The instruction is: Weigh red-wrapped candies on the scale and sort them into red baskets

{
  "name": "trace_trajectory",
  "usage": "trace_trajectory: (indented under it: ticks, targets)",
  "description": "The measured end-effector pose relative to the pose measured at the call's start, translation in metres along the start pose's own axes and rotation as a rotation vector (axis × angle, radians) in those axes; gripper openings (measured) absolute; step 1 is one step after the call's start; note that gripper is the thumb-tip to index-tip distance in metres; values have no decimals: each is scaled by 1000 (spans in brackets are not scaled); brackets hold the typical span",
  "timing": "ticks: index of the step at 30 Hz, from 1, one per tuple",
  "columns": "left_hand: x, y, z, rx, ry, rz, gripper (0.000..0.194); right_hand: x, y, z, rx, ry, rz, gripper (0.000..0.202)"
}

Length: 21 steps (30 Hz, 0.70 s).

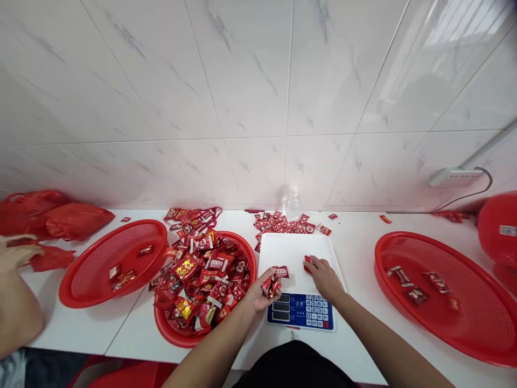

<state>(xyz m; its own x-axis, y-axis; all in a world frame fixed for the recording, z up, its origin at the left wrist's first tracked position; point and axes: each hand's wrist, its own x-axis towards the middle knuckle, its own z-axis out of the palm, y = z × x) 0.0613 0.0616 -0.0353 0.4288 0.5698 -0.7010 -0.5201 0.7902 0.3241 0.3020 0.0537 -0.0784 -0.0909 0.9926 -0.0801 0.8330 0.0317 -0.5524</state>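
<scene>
Several red-wrapped candies (280, 271) sit in my left hand (258, 293), whose fingers are curled around them at the left edge of the white scale (297, 249). Over the right part of the scale's pan, my right hand (324, 277) pinches a small red packet (309, 264); its fingertips are close to the pan's surface. The blue keypad and dark displays (301, 311) face me. Just left of my left hand stands a red basket (172, 335) heaped with wrapped candies (216, 283).
Small red packets (278, 222) lie behind the scale, near a clear plastic object (293, 206). Red baskets with a few candies stand at left (70, 299) and right (404, 318). Red bags (78, 220), another person's arm (20, 310) and a wall power strip (456, 177) are also there.
</scene>
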Motion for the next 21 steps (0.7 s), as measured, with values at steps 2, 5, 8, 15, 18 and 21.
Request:
trace_trajectory:
  ticks: [2,5,8,15,18,21]
  targets:
    - [-1,1,-3,-53,-7,-22,18,0,-1,-1,67,30,37,43]
    - [-2,1,-1,-101,-37,-70,18,0,-11,-4,216,63,96,35]
    - [-3,-2,10,-119,-107,-117,20,-5,-34,-4,398,38,128,39]
    - [0,-13,29,-112,-199,-165,18,-30,-77,-11,1412,-172,348,40]
    - [3,-17,27,-73,-146,-170,24,-38,-81,-20,1456,-112,415,39]
    - [5,-22,27,-48,-76,-139,26,-47,-87,-28,1308,-55,347,41]
